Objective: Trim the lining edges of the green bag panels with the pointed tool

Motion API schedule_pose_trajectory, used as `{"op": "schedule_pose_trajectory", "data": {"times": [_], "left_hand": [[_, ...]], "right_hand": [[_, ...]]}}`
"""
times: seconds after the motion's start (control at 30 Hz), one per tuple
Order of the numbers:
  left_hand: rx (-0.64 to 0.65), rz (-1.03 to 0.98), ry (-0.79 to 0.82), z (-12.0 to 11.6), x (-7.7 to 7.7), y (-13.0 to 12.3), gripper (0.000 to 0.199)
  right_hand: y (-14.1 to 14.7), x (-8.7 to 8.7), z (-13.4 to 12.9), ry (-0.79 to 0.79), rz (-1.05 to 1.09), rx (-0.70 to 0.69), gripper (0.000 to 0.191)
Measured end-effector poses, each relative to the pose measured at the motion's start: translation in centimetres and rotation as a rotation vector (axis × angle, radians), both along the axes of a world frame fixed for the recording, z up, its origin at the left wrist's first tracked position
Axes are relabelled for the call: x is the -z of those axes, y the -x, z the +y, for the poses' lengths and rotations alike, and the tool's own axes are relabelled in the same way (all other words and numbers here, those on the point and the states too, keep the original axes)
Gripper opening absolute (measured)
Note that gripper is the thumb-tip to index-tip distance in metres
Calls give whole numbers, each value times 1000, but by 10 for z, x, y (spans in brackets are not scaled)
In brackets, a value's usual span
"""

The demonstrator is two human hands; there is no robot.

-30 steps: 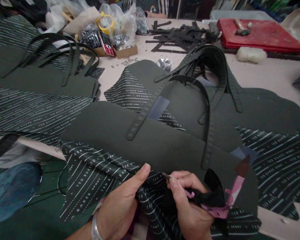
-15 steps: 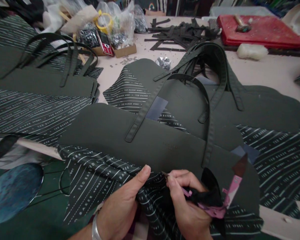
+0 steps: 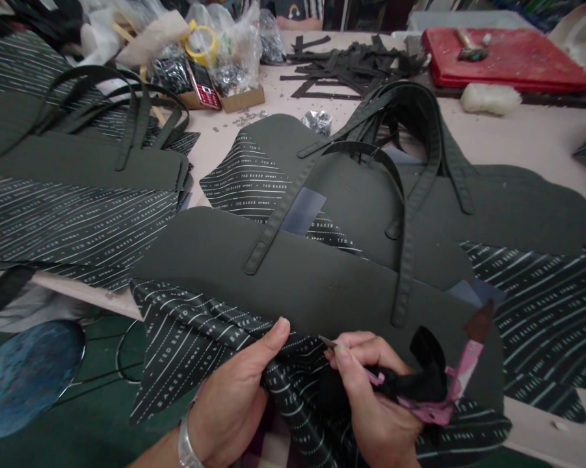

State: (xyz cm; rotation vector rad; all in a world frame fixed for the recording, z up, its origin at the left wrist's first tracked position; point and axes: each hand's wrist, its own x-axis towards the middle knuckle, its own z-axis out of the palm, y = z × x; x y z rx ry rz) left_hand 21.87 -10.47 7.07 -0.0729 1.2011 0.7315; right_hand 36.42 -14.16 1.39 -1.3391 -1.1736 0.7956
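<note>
A dark olive bag panel [image 3: 293, 279] with a long strap handle [image 3: 276, 234] lies before me, its lower part black printed fabric [image 3: 199, 325] that hangs in folds. My left hand [image 3: 239, 383] pinches the panel's lower edge, thumb on top and fingers under the fabric. Closed in my right hand [image 3: 375, 383] is a pink-handled tool [image 3: 432, 411] with a pointed metal tip and black cloth wrapped round it. Its tip is close to the seam between olive material and print, right of my left thumb; contact is unclear. The right fingers partly cover the tool.
More panels with handles lie behind [image 3: 527, 201] and in a left stack [image 3: 78, 156]. Farther back are black strips [image 3: 346, 65], a red slab [image 3: 507, 62] with a hammer [image 3: 469, 47], plastic bags, yellow tape [image 3: 202, 44] and a phone [image 3: 205, 88]. A blue round stool [image 3: 29, 377] stands lower left.
The front panel's left end has shifted a little to the right. My right hand and its tool have moved slightly right; the left hand keeps its hold.
</note>
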Motion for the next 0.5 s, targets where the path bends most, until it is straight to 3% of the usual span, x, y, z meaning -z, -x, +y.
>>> {"op": "schedule_pose_trajectory", "data": {"times": [0.5], "left_hand": [[31,-2,45,-7,5,4,27]], "right_hand": [[4,-1,6,-27,-96,5,27]]}}
